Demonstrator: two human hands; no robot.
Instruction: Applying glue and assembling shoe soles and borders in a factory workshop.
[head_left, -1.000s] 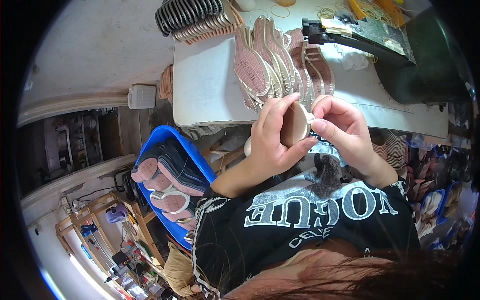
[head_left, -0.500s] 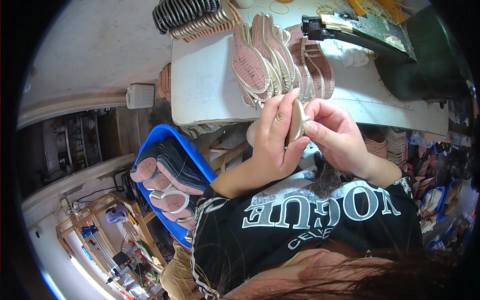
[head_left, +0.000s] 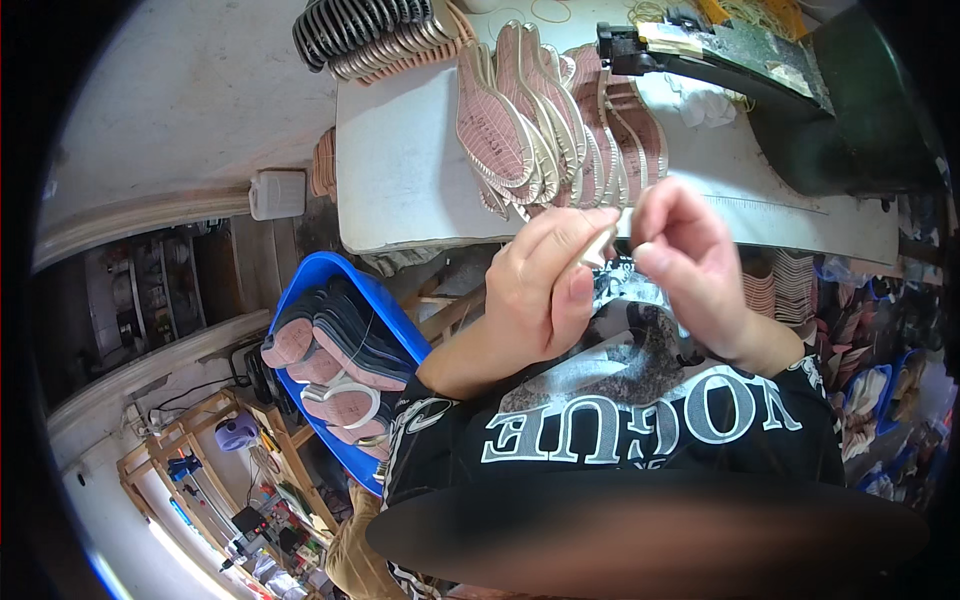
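My left hand (head_left: 535,285) is closed around a pale beige-gold insole (head_left: 598,246), held above my lap just in front of the table edge. Most of it lies behind my fingers, with only its edge showing. Close by on the right, my right hand (head_left: 690,265) is slightly blurred, its fingers curled toward the thumb in a pinch. Whatever sits between those fingertips, if anything, is too small to make out. Beyond both hands, overlapping pink insoles with beige-gold rims (head_left: 490,125) lie on the white table (head_left: 400,180).
A row of black and bronze insoles (head_left: 385,40) stands at the table's far left. A dark green machine with a black arm (head_left: 720,65) occupies the right side. Left of my body sits a blue bin (head_left: 375,300) of insoles; a white jug (head_left: 277,194) stands beyond it.
My right hand has come away from the insole, moving slightly right. My left hand has turned the insole and lowered a little, covering more of it.
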